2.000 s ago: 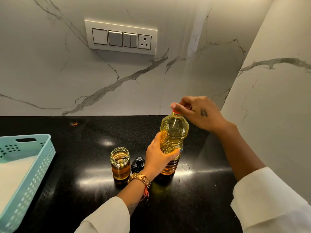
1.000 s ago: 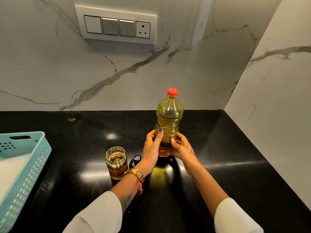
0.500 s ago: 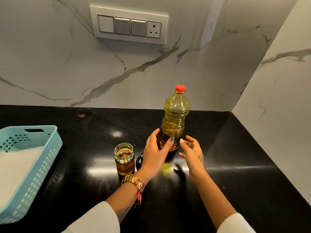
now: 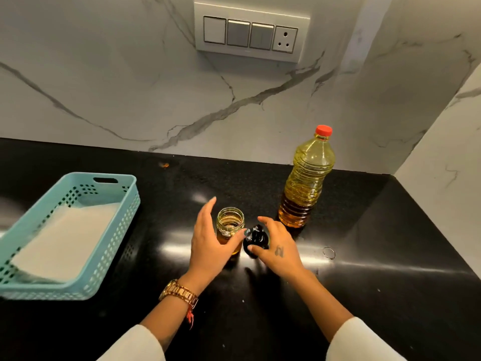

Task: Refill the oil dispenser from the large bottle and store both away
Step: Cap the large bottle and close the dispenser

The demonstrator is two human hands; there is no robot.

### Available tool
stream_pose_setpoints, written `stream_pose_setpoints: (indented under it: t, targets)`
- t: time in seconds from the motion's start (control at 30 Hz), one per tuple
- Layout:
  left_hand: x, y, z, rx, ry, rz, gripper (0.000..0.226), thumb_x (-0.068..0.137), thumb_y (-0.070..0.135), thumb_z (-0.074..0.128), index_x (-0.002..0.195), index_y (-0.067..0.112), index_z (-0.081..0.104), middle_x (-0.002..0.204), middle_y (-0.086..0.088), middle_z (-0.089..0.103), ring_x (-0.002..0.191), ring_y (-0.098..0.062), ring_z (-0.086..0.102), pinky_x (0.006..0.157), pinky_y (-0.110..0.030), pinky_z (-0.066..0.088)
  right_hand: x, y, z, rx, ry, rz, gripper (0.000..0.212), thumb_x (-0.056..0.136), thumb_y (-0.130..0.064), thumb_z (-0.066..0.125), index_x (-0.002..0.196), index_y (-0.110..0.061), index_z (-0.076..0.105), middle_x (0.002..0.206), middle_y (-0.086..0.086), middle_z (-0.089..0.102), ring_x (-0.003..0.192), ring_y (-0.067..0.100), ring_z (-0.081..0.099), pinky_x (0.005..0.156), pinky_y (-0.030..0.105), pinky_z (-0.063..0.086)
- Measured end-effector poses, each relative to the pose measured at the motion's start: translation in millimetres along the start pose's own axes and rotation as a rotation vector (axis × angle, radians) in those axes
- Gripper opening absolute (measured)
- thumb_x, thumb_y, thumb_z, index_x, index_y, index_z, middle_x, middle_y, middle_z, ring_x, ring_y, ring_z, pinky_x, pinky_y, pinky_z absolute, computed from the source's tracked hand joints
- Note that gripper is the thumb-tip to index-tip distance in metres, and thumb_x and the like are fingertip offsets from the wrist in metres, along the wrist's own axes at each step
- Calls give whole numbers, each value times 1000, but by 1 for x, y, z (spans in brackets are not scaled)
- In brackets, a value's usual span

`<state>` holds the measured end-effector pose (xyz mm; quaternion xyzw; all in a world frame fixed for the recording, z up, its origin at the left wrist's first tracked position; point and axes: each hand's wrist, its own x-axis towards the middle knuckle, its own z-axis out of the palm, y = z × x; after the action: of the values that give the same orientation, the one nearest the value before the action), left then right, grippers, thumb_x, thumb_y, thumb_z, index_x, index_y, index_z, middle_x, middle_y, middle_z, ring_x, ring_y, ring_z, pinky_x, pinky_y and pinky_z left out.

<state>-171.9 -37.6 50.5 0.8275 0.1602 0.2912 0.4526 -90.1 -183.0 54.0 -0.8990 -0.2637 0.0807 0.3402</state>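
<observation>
The large oil bottle (image 4: 307,178) with a red cap (image 4: 324,130) stands upright on the black counter (image 4: 390,256) near the back wall, free of both hands. In front of it, to the left, the small glass oil dispenser jar (image 4: 230,220) stands uncapped, partly filled with oil. My left hand (image 4: 208,243) lies against the jar's left side with fingers straight and the thumb across its front. Just right of the jar lies the black dispenser lid (image 4: 257,237); my right hand (image 4: 278,246) curls its fingers and thumb round it.
A teal perforated basket (image 4: 114,235) with a white liner sits on the counter at the left. A small metal ring (image 4: 328,252) lies right of my hands. A marble wall with a switch panel (image 4: 250,35) runs behind, and a side wall closes the right.
Both hands let go of the large bottle, which now stands alone at the back. They moved down and left, the left to the jar and the right onto the black lid.
</observation>
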Motion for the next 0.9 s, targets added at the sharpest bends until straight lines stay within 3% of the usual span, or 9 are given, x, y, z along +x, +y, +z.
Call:
stream_pose_setpoints:
  t: [0.17,0.33,0.43,0.57,0.63,0.73,0.8,0.9]
  targets:
    - [0,-23,11,-19,-158,-171,101,62,48,78,142,37,16,138,5,44,123,-11,46,94,-22,38,9,-3,13,-234,-37,38,65,73,-37,71,128,-26,38,126,3,51,117,23,49,89,34,46]
    - [4,-31,14,-19,-133,-139,74,63,40,80,125,32,40,116,9,58,105,-7,56,79,-9,40,13,-1,18,-304,19,6,51,70,-37,71,108,-22,41,110,3,60,103,23,56,76,36,50]
    - [6,-31,12,-43,-133,-130,70,62,38,81,121,30,44,110,11,60,100,-6,57,74,-3,39,14,-1,9,-181,69,34,48,65,-37,75,100,-22,46,98,0,62,93,21,59,72,34,48]
    - [7,-32,11,-79,-158,-125,69,62,39,80,121,32,44,111,10,60,101,-6,57,77,-6,42,20,-16,-25,245,192,68,52,58,-35,84,97,-28,51,89,-11,60,86,9,60,66,18,45]
    - [7,-32,11,-88,-164,-126,71,62,40,80,123,32,44,112,10,61,101,-6,57,81,-13,45,23,-35,-43,266,116,-82,56,58,-37,83,102,-33,50,96,-14,59,88,2,58,69,13,46]
    - [6,-34,10,-117,-179,-143,72,63,42,79,124,35,43,110,11,61,100,-4,58,82,-14,47,27,-67,-55,64,-49,-299,56,63,-34,80,110,-33,50,103,-11,59,88,5,59,74,24,53]
    - [5,-34,10,-126,-187,-146,70,63,43,78,122,39,42,106,15,60,98,-2,57,75,-7,44,33,-82,-55,-95,-149,-360,54,66,-27,78,113,-29,52,108,-4,60,96,12,58,82,36,54]
    - [6,-34,9,-127,-197,-153,68,63,44,78,120,42,41,106,17,59,98,-1,57,73,-7,42,42,-93,-51,-264,-320,-349,53,69,-21,77,116,-27,53,115,1,60,105,19,56,88,41,51]
